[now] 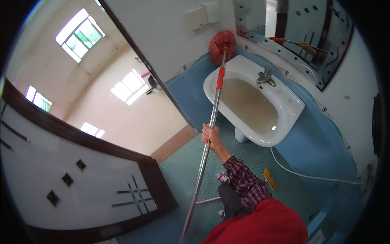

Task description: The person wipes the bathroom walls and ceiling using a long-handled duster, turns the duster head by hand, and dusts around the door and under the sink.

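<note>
My right hand [210, 134] is closed around the silver metal pole [202, 166] of a long-handled mop, its plaid sleeve reaching in from the lower right. A red collar [220, 78] sits on the upper pole, which passes over the left rim of a white washbasin [259, 138]. The red shaggy mop head [222, 45] is against the wall at the corner behind the basin. Murky brownish water [249, 106] stands in the basin, beside a metal tap [266, 77]. My left hand is out of view; the pole's lower end runs out of the picture at the bottom.
A mirror [320, 39] hangs above the basin. A white hose [300, 174] runs along the blue wall, near a yellow brush head [270, 179] on the green tiled floor. An open doorway with a stone threshold [174, 143] and a dark-framed door [100, 180] lie left.
</note>
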The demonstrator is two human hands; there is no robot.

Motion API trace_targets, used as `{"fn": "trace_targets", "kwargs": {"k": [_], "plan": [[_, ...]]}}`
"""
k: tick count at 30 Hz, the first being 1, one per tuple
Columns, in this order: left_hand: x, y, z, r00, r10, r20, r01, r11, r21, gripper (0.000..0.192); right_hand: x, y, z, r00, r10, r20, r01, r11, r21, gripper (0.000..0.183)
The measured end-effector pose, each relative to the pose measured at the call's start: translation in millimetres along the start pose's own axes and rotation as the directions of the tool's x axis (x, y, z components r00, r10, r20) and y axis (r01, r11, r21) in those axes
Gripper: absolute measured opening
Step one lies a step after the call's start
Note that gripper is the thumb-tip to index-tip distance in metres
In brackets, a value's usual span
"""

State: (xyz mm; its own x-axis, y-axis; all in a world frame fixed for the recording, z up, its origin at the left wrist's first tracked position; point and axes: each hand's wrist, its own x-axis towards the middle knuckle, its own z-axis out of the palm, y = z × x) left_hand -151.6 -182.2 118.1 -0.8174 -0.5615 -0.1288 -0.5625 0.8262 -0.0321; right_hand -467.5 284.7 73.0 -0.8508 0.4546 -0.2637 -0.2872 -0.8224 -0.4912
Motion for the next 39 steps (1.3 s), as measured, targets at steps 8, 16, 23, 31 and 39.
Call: {"fn": "trace_targets", "kwargs": {"k": [8, 16, 23, 31, 39], "plan": [[63.2, -55.9, -87.1, 0.922, 0.268, -0.279, -0.217, 0.955, 0.2, 0.008, -19.8, 59.4, 61.9, 0.989, 0.117, -0.095, -0.11, 0.991, 0.07, 0.02], [9.6, -135.4, -133.8, 0.953, 0.213, -0.213, -0.149, 0.948, 0.283, 0.009, -74.9, 89.1, 72.9, 0.966, 0.258, 0.01, -0.255, 0.959, -0.128, 0.02], [-3.1, -146.1, -107.9, 0.999, -0.053, 0.01, 0.042, 0.886, 0.461, 0.012, -104.5, 102.9, 38.6, 0.904, 0.427, 0.019, -0.415, 0.888, -0.198, 0.016], [-27.0, -217.1, -121.2, 0.997, -0.047, 0.06, -0.001, 0.776, 0.63, 0.02, -118.1, 147.4, 22.5, 0.741, 0.671, -0.007, -0.655, 0.722, -0.223, 0.016], [14.8, -81.5, -27.9, 0.925, 0.002, 0.379, -0.161, 0.908, 0.386, 0.027, -9.6, 138.5, -126.9, 0.737, 0.553, -0.389, -0.669, 0.68, -0.3, 0.033]]}}
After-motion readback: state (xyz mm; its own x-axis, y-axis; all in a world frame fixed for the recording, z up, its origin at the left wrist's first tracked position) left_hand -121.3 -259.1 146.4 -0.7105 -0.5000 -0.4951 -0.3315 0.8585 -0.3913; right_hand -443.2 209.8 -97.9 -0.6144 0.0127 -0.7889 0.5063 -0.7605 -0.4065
